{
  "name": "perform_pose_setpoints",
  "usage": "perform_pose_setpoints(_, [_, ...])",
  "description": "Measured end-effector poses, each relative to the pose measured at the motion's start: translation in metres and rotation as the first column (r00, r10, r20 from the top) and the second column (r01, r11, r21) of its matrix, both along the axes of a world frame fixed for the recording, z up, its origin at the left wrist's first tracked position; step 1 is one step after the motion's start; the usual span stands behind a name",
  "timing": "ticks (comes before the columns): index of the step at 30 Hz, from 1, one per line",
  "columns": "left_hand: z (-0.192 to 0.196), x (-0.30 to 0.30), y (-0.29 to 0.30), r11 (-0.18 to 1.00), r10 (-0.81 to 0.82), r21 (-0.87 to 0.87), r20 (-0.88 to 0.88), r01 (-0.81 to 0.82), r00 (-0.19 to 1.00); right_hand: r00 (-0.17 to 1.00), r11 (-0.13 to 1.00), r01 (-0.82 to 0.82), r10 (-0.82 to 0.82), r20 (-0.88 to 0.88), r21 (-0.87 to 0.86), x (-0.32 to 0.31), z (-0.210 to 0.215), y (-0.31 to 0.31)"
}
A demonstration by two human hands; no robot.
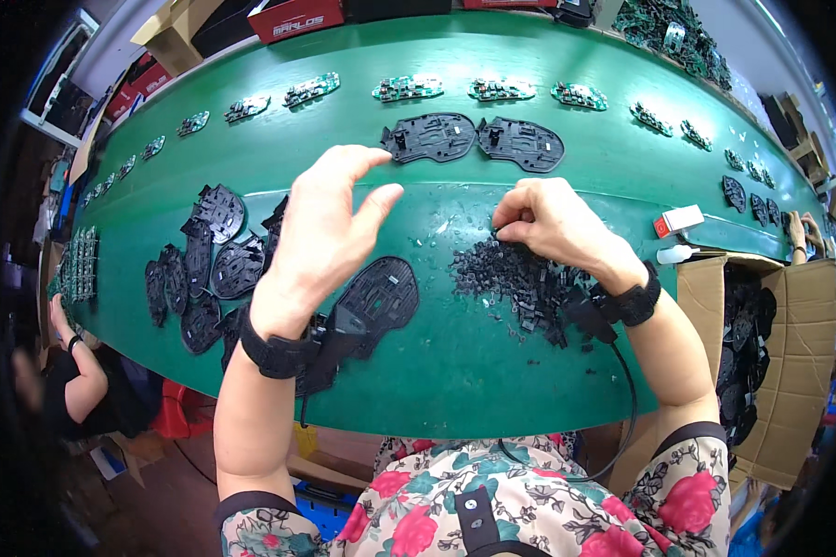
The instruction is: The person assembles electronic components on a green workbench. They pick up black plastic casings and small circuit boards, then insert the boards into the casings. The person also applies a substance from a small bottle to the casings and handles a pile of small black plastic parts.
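The left hand [320,227] is raised above the green tabletop [455,362], fingers extended and spread, holding nothing. Directly below its wrist, near the tabletop's near edge, lies a black plastic base plate [381,292], flat and partly covered by the forearm. Toward the left edge, a loose pile of black plates [204,265] of the same kind overlaps itself. The right hand [553,223] is curled, fingertips pinched together at the upper rim of a heap of small black parts [511,278]; whether a part is actually gripped cannot be determined. The heap sits right of centre, near the near edge. Two further black plates [474,139] lie side by side, touching, toward the far edge. Beyond them a row of green circuit boards [409,88] follows the far edge. An open cardboard box [762,343] holding black plates stands just beside the right end of the tabletop.
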State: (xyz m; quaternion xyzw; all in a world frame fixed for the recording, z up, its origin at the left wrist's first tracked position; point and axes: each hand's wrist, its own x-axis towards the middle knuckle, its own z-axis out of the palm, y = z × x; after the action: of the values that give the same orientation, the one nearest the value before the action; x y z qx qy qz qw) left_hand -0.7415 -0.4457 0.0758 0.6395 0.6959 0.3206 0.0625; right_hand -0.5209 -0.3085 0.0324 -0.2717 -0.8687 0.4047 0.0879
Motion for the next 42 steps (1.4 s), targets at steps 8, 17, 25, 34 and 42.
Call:
perform_pose_setpoints(8, [-0.015,0.015,-0.004,0.998,-0.055,-0.002,0.074,0.056,0.996,0.999,0.995,0.009,-0.005,0.040,-0.099,-0.009,0.002,-0.001])
perform_pose_setpoints(17, [-0.020,0.024,0.021,0.916,0.118,-0.326,0.775,0.233,0.621,0.961,0.954,0.019,-0.100,-0.258,-0.299,-0.018,0.021,-0.005])
perform_pose_setpoints(25, [-0.016,0.014,0.028,0.852,0.242,-0.289,0.957,0.436,0.163,0.876,1.000,-0.007,0.016,-0.482,0.021,-0.026,0.027,-0.008])
perform_pose_setpoints(34, [-0.014,0.002,0.041,0.855,0.230,-0.304,0.949,0.421,0.217,0.862,0.976,-0.028,0.134,-0.489,0.217,-0.036,0.032,0.012])
perform_pose_setpoints(42, [-0.052,-0.015,0.135,0.947,0.209,-0.305,0.348,-0.100,0.914,0.923,0.950,0.282,-0.232,-0.306,0.133,-0.053,0.023,0.058])
